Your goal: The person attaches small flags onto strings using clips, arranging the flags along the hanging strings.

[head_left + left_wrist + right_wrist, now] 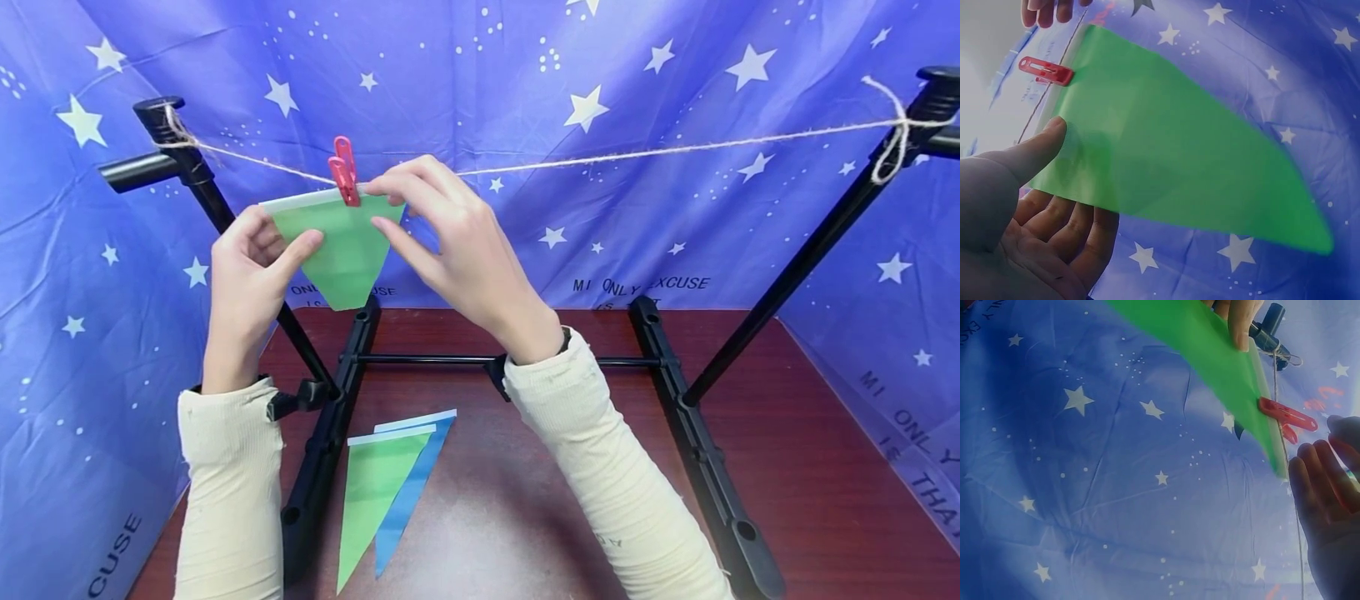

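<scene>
A green pennant (337, 242) with a white top band hangs at the string (675, 148), its lower tip out of sight in the head view. One red clothespin (344, 175) clips the band to the string, near the middle of the band. My left hand (251, 271) pinches the pennant's left end, thumb (1044, 147) in front and fingers curled behind. Near the right end is my right hand (457, 233), its fingers loosely bent. In the right wrist view, the fingers (1310, 481) of that hand stand apart from pennant and clothespin, with nothing between them.
On the dark red table (487, 517) lie a second green pennant (375, 483) and, partly under it, a blue pennant (420, 492). A black stand's left post (202, 187) and right post (810, 250) carry the string's tied ends. A blue star-printed cloth (510, 100) hangs behind.
</scene>
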Available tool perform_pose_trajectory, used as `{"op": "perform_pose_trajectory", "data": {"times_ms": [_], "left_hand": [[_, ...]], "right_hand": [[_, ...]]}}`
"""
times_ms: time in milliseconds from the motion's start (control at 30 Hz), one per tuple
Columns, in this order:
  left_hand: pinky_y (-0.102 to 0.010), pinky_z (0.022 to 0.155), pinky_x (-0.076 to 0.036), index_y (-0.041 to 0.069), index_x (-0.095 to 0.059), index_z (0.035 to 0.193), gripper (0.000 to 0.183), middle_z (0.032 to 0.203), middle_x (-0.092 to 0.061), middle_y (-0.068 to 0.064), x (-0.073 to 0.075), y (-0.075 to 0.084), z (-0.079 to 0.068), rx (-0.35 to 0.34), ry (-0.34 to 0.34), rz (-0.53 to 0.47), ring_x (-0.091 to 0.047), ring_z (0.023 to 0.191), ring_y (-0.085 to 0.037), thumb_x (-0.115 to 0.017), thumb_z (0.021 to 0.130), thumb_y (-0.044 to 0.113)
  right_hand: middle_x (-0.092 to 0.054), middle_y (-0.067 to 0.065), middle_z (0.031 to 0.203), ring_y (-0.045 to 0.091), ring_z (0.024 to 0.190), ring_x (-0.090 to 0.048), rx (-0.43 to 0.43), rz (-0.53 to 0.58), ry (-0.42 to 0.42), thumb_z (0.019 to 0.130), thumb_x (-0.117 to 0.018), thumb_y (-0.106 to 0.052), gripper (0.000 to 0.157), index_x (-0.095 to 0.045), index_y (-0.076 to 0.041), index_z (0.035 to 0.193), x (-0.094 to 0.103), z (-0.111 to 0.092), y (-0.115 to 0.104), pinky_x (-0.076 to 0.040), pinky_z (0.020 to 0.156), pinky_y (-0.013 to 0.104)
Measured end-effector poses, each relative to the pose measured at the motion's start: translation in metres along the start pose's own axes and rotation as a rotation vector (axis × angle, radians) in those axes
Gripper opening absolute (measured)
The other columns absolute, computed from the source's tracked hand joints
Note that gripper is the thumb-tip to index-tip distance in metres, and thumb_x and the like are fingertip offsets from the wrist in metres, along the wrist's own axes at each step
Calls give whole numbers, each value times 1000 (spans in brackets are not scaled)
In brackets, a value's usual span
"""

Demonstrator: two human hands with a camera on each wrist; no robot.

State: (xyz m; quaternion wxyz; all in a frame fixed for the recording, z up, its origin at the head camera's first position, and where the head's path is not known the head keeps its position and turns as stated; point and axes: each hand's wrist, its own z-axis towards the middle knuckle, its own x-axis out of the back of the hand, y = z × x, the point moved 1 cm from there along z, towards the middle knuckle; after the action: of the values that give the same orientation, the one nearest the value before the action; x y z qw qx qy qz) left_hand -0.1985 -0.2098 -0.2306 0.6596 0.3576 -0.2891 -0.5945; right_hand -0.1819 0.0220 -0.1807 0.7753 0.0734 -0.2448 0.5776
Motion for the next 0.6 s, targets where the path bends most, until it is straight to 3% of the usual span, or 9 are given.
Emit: {"op": "perform_pose_trajectory", "data": {"times_ms": [200, 600], "left_hand": [[-19, 71, -52, 3, -68, 107, 25, 90, -75, -3, 1, -6, -6, -3, -1, -12, -70, 78, -12, -78, 84, 2], [-18, 69, -51, 4, -69, 106, 23, 88, -74, 1, 5, -15, -24, 43, -8, 55, -68, 75, -9, -77, 85, 4]], "right_hand": [[-66, 8, 112, 14, 96, -58, 6, -5, 12, 96, -65, -11, 22, -68, -1, 116, 0, -8, 3, -46, 87, 20], [-65, 8, 110, 18, 99, -59, -35, -12, 16, 95, -67, -11, 23, -68, -1, 115, 3, -25, 9, -48, 88, 22]]}}
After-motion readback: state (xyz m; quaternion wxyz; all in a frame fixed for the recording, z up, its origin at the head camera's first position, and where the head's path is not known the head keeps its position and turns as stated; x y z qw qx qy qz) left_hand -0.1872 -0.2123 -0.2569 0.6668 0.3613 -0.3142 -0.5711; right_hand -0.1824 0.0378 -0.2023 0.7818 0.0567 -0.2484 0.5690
